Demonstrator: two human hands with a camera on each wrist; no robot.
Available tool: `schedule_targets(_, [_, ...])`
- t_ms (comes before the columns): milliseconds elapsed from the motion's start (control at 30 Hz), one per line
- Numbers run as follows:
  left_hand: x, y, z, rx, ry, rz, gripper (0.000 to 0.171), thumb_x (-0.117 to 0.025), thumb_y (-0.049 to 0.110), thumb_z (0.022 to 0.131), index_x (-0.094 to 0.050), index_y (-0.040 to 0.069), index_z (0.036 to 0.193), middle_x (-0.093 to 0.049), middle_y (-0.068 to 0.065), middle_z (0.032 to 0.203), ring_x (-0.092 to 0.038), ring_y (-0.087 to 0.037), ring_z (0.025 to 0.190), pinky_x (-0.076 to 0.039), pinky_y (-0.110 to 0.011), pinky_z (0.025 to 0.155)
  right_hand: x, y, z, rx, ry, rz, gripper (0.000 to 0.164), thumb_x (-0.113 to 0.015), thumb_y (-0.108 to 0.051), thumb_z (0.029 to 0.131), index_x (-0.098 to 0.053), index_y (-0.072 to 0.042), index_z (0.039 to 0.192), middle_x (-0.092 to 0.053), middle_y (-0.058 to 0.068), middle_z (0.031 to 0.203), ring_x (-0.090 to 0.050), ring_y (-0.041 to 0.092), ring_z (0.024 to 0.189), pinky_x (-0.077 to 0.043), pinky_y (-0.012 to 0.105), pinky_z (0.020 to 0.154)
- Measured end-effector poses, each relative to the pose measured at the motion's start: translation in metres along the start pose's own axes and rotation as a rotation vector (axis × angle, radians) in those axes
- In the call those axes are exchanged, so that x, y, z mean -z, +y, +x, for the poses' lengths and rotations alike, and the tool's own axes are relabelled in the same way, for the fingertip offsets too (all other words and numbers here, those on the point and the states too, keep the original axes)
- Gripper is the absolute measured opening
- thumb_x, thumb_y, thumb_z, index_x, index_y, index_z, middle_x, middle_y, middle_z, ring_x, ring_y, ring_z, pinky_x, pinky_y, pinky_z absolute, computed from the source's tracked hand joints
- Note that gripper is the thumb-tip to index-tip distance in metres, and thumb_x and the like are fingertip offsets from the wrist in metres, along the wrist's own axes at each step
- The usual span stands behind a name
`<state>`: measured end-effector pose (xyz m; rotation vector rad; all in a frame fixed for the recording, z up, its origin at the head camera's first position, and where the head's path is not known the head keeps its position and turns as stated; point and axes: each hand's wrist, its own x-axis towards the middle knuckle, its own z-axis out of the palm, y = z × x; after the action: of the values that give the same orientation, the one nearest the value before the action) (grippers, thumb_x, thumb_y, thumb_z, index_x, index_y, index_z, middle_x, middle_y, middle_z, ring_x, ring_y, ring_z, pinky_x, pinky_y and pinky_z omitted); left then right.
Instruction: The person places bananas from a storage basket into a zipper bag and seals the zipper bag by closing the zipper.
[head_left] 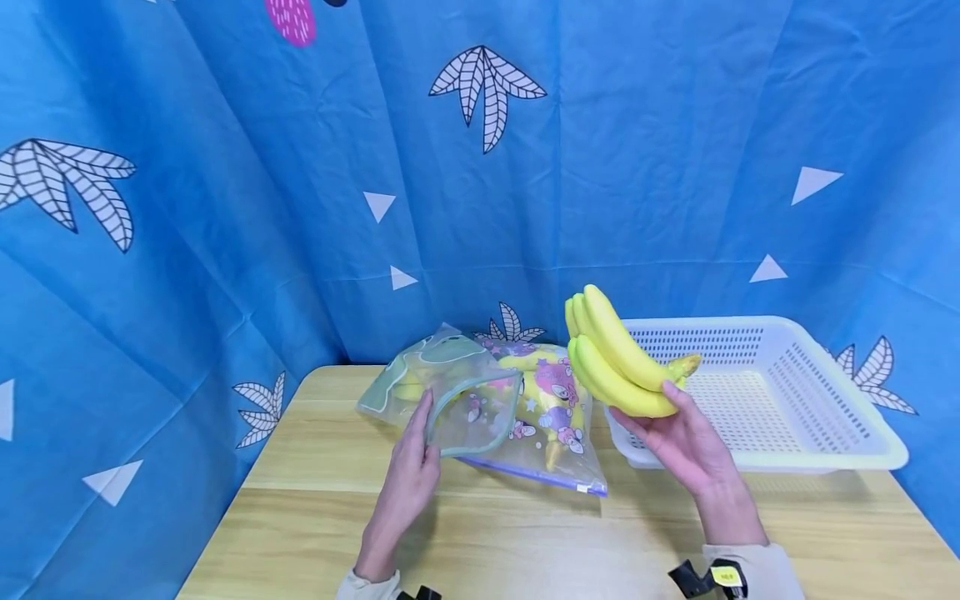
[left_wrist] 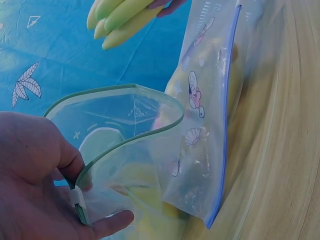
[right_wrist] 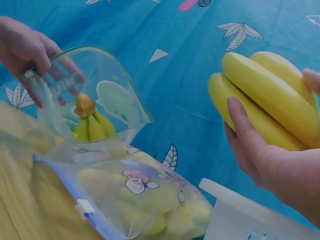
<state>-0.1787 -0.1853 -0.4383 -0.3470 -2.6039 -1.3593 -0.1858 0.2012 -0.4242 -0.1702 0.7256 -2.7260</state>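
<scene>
My left hand (head_left: 411, 469) pinches the green-edged rim of a clear zip bag (left_wrist: 125, 145) near its white slider, and the bag's mouth gapes wide. Inside that bag lies a bunch of small bananas (right_wrist: 94, 122), its brown stem end toward the opening. My right hand (head_left: 692, 446) grips a larger yellow banana bunch (head_left: 618, 358) and holds it up in the air, right of the open bag and in front of the basket. Beside the green-edged bag lies a second clear bag with a purple zip (head_left: 551, 408), cartoon prints on it and yellow bananas inside.
A white perforated plastic basket (head_left: 840, 454) stands on the right of the wooden table (head_left: 525, 550). Blue printed cloth (head_left: 637, 167) hangs behind the table and along its left side.
</scene>
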Motion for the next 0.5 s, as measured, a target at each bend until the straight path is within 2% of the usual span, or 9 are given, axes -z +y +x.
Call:
schedule_targets(100, [0.0,0.0,0.0,0.001,0.001,0.001,0.073,-0.043,-0.018,0.093,-0.023,-0.001,0.161,-0.024,-0.019,0.167,-0.024,-0.036,0.152,-0.023,-0.052,0.122,-0.003,0.003,0.001,0.015,0.018,-0.089,0.025,-0.044,-0.022,0.109,-0.055,-0.018,0.131,-0.055,0.006,0.133,-0.058,0.025,0.129,-0.039,0.048,0.114])
schedule_targets(300, [0.001,0.0,0.0,0.002,0.001,0.007,0.074,-0.043,-0.018,0.092,-0.023,-0.001,0.161,-0.024,-0.019,0.167,-0.024,-0.035,0.152,-0.023,-0.052,0.122,-0.011,0.008,0.005,0.109,0.054,-0.374,0.026,-0.046,-0.01,0.107,-0.056,-0.017,0.129,-0.062,0.003,0.123,-0.067,0.02,0.111,-0.052,0.051,0.101])
schedule_targets(500, [0.002,0.001,0.0,-0.011,0.007,0.009,0.073,-0.043,-0.018,0.093,-0.023,-0.001,0.161,-0.026,-0.019,0.166,-0.025,-0.036,0.152,-0.024,-0.053,0.122,-0.014,0.015,0.004,0.178,0.121,-0.474,0.029,-0.05,-0.004,0.104,-0.056,-0.015,0.131,-0.062,0.004,0.118,-0.069,0.018,0.105,-0.058,0.049,0.091])
